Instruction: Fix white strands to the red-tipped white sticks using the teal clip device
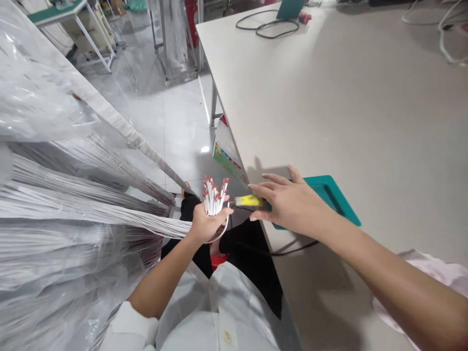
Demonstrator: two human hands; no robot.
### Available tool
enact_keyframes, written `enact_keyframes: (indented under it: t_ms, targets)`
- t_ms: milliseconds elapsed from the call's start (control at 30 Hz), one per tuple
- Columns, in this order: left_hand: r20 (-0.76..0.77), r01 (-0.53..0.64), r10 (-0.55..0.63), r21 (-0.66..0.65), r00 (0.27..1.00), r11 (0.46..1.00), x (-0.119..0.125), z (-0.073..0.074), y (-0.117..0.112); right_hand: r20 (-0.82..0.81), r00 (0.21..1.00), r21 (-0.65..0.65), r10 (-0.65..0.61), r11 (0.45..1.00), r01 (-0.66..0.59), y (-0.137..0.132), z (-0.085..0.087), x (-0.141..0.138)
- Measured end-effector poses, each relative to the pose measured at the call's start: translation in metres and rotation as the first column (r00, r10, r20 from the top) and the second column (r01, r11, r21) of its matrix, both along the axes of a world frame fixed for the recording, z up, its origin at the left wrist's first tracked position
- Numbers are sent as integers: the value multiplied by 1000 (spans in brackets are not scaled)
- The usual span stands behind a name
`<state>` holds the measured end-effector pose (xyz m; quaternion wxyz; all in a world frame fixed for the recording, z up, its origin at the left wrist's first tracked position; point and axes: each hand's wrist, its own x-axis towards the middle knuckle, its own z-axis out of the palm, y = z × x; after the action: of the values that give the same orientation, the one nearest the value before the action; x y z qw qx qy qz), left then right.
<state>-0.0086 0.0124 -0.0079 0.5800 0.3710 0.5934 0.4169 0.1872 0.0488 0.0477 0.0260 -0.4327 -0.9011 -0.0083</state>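
My left hand is closed around a bundle of white wires with reddish-brown tips, which stand up above the fist. One white wire curves away from the bundle, its end close to a small yellow piece at the table edge. That piece is blurred, and I cannot tell what kind it is. Over it my right hand spreads its fingers, thumb apart, gripping nothing visible. Beneath the hand lies a teal tray-like base, partly hidden, with a dark slot.
To the left, a rack holds long white wire bundles under clear plastic. The white table fills the right. A black cable and a teal object lie at its far end; pinkish cloth sits at lower right.
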Motion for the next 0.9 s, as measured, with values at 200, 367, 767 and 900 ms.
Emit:
enact_keyframes:
  t_ms: [200, 367, 767, 900]
  targets:
    - [33, 5, -4, -29, 999, 1000, -15, 18, -6, -549, 831, 18, -89, 993, 119, -34, 12, -29]
    - [189, 77, -83, 39, 978, 996, -23, 36, -15, -759, 464, -524, -456, 851, -21, -56, -2, -60]
    - [244, 313, -318, 61, 916, 948, -33, 35, -26, -385, -105, -772, -917, 382, -508, -61, -29, -82]
    - [145, 261, -261, 17, 954, 965, -36, 28, -24, -471, -42, -804, -881, 449, -390, -65, -30, -82]
